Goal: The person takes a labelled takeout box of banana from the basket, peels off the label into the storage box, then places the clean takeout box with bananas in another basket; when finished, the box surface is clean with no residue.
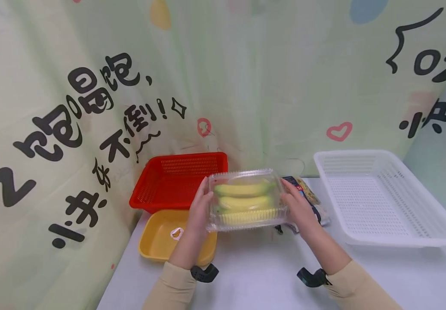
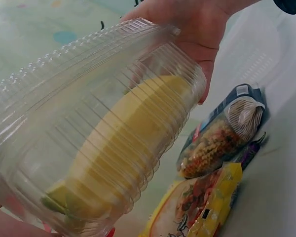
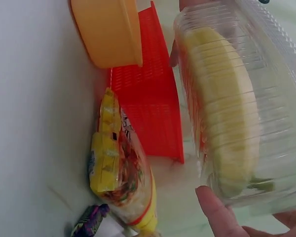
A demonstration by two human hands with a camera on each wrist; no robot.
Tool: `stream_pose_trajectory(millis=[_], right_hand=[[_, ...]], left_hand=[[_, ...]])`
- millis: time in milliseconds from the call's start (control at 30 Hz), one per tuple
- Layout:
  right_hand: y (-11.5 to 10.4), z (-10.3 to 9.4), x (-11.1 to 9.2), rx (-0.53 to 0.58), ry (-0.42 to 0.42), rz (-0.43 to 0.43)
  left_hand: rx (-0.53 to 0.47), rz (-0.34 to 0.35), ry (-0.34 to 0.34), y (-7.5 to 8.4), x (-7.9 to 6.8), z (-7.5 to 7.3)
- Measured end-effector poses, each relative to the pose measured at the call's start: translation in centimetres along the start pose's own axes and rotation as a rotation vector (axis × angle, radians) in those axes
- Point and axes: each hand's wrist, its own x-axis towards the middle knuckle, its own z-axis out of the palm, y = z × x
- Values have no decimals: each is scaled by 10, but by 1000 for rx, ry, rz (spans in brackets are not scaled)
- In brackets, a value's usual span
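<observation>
Both hands hold a clear plastic clamshell box (image 1: 223, 226) above the table, with yellow bananas (image 1: 244, 202) inside it, greenish at the ends. My left hand (image 1: 198, 215) grips the box's left side and my right hand (image 1: 299, 209) its right side. The lid is down over the fruit. In the left wrist view, the ribbed wall of the box (image 2: 44, 143) faces the camera, and the right hand (image 2: 192, 34) wraps its far end. From the right wrist, a thumb of the right hand (image 3: 218, 212) shows at the near end of the box.
Behind the left hand is a red basket (image 1: 141, 196), with a yellow basin (image 1: 151, 241) bearing a banana sticker before it. A white basket (image 1: 366, 206) stands at right. Between lie a pasta bag (image 2: 212, 143), a yellow-edged food packet (image 2: 202, 207) and a small purple wrapper (image 2: 249, 155).
</observation>
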Motion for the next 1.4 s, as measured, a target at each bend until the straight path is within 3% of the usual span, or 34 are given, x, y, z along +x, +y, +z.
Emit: stream_pose_trajectory(millis=[267,367,600,767,1067,1200,1400], right_hand=[[-4,5,15,-32,52,-60],[-8,11,20,-31,67,-65],[-23,30,35,22,33,-73],[-37,43,45,-1,-23,-49],[-59,70,69,-36,-122,-158],[-64,82,80,-81,-123,-179],[-66,105,91,-60,-128,-135]], left_hand=[[30,32,-74,4,1,-5],[24,38,-64,9,3,-6],[48,44,-5,25,14,-22],[34,69,34,36,25,-38],[31,102,123,57,47,-71],[111,98,196,60,55,-87],[254,70,319,63,65,-107]])
